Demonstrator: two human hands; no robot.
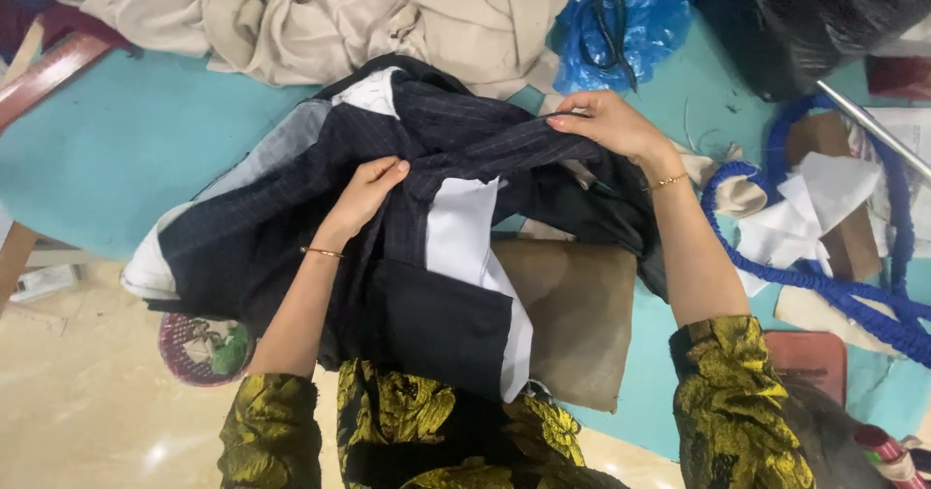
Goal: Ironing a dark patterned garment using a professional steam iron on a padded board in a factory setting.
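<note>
A person in gold-and-black patterned sleeves works a dark pinstriped garment (320, 198) spread across a turquoise bench (116, 149), seen from above. The left hand (367, 190) lies on the middle of the cloth, fingers curled down and pinching a fold of the striped fabric, a thin gold bracelet at the wrist. The right hand (606, 122) is set farther out and to the right, its fingers closed on a raised edge of the same garment, drawing the fabric taut between the two hands; it too wears a fine bracelet.

Between the hands and nearer the person, a panel of white lining (465, 232) shows against the dark cloth, and a solid dark flap hangs over the bench edge toward the person's lap. Just below the right forearm a brown padded block (572, 314) rests on the bench, partly covered by the garment.

Beyond both hands lies a heap of beige cloth (369, 14). Beyond the right hand, black scissors (611, 18) lie on a crumpled blue plastic bag (650, 4). To the right of the right hand, a blue cord (853, 290) loops around scraps of white fabric (815, 208). Below the left arm, off the bench, a pink woven basket (199, 348) sits on the pale floor.
</note>
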